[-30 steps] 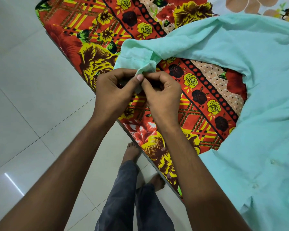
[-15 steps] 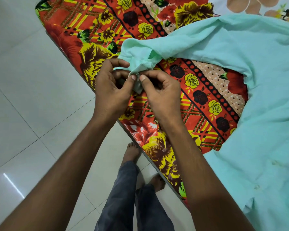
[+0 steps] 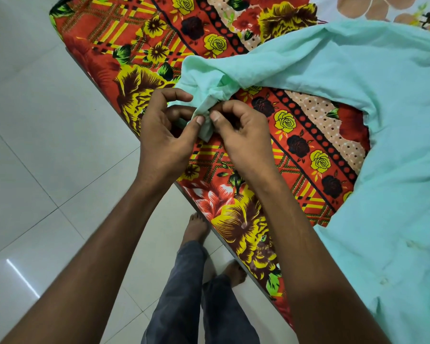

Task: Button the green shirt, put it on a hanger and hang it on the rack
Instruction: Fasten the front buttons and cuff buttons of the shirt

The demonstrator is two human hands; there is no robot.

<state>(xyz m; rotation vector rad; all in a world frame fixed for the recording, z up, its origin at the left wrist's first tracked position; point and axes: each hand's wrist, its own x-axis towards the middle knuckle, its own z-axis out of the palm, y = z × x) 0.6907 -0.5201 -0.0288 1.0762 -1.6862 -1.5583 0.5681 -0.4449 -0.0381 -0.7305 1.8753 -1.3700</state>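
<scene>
The green shirt [image 3: 358, 100] lies spread on a bed covered by a floral sheet [image 3: 147, 45] in red, yellow and black, and it takes the right part of the view from the top edge down to the lower right corner. One sleeve [image 3: 246, 68] of it reaches toward the left, across the sheet, and its end, the cuff [image 3: 205, 112], is bunched up near the edge of the bed. Both hands meet at this cuff. The left hand [image 3: 164, 135] pinches the cloth with the thumb against the curled fingers, while its index finger is bent above the fabric. The right hand [image 3: 243, 135] grasps the same cuff from the other side, the thumb pressing on the cloth and the other fingers curled under it; the two thumbs are just beside each other, with a fold of the cuff between them. Along the front edge of the shirt, at the right, some small pale buttons [image 3: 384, 280] are visible in a row. Below the arms I see the person's legs in dark trousers [image 3: 184, 294] and two bare feet [image 3: 195, 227] standing on the white tiled floor [image 3: 35, 120], close to the side of the bed
</scene>
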